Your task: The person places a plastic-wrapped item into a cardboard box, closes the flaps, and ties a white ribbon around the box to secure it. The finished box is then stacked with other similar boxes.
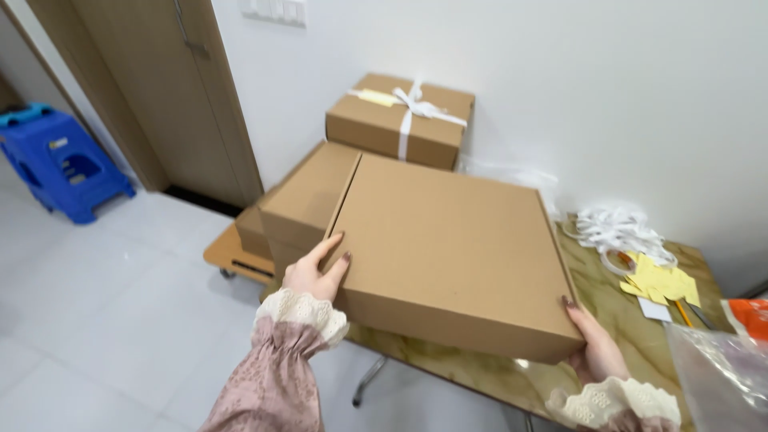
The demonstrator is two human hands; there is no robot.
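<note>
A flat brown cardboard box (448,240) lies on a marble-patterned table (608,296), its near-left part jutting past the table edge. My left hand (318,270) grips the box's left side, fingers up along the edge. My right hand (590,340) holds the box's near-right corner from below. Both wrists wear pink sleeves with white lace cuffs.
To the left, stacked brown boxes (308,196) sit on a low wooden cart (228,254). A box tied with white ribbon (400,118) rests on top behind. White ribbon coil (616,228), yellow tags (660,282) and a clear plastic bag (724,372) lie right. Blue stool (64,160) stands by the door.
</note>
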